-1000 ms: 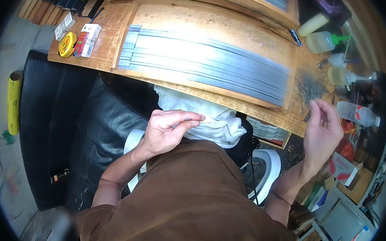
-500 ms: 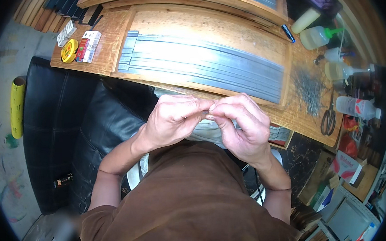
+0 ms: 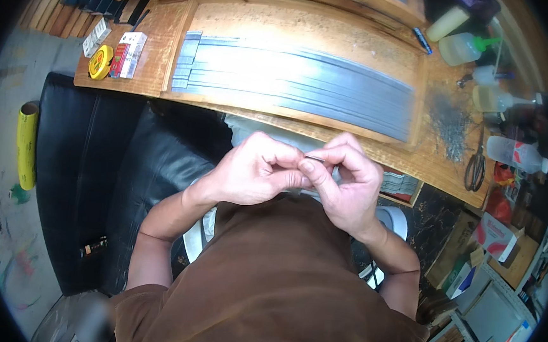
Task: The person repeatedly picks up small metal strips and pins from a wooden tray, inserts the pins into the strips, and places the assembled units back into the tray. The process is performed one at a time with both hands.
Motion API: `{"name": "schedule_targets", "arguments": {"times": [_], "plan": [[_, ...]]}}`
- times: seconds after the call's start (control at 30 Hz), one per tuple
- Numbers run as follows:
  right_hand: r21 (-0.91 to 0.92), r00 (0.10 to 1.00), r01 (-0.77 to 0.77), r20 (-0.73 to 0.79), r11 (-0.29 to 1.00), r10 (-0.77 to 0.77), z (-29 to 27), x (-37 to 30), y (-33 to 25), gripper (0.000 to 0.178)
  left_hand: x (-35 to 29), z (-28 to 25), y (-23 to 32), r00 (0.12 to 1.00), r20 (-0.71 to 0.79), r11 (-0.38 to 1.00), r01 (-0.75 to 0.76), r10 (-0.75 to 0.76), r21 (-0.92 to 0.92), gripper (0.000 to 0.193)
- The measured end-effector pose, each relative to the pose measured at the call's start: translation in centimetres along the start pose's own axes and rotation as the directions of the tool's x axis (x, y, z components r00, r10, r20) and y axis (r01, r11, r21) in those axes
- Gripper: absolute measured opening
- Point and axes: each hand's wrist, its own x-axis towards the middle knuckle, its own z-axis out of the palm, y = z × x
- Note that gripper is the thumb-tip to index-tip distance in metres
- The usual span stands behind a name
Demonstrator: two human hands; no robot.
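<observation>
Both hands meet in front of my chest, just short of the table's front edge. My left hand point(image 3: 258, 172) is closed, its thumb and forefinger pinched at the fingertips of my right hand point(image 3: 351, 179). Between the right thumb and forefinger shows a small, thin, dark piece point(image 3: 314, 158), perhaps metal; its kind is too small to make out. The left fingertips touch its near end or lie right beside it. Beyond the hands, long flat grey strips point(image 3: 293, 77) lie side by side in a shallow wooden tray point(image 3: 266, 16), with short pieces across their left ends.
A heap of thin wire-like pieces point(image 3: 450, 127) and black-handled scissors point(image 3: 475, 169) lie at the table's right, near several bottles point(image 3: 458, 49). At the left are a yellow tape measure point(image 3: 101, 62) and small boxes point(image 3: 128, 55). A black padded seat point(image 3: 90, 171) stands left of me.
My fingertips have shifted slightly right, and more of the small dark piece shows between the right fingers. The table sits a little higher and further right in the picture.
</observation>
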Motion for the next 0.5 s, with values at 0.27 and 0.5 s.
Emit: {"name": "schedule_targets", "arguments": {"times": [0.27,0.5], "plan": [[0.586,0.76,-0.593,0.183,0.552,0.624,1.7,-2.9,6.8,0.019,2.0,-1.5,-6.0,0.92,0.122,0.843,0.391,-0.373,-0.37,0.017],[0.436,0.853,-0.479,0.025,0.762,0.522,3.0,-2.6,7.0,0.015,1.3,-1.5,-6.8,0.972,0.013,0.949,0.233,-0.236,-0.214,0.008]]}}
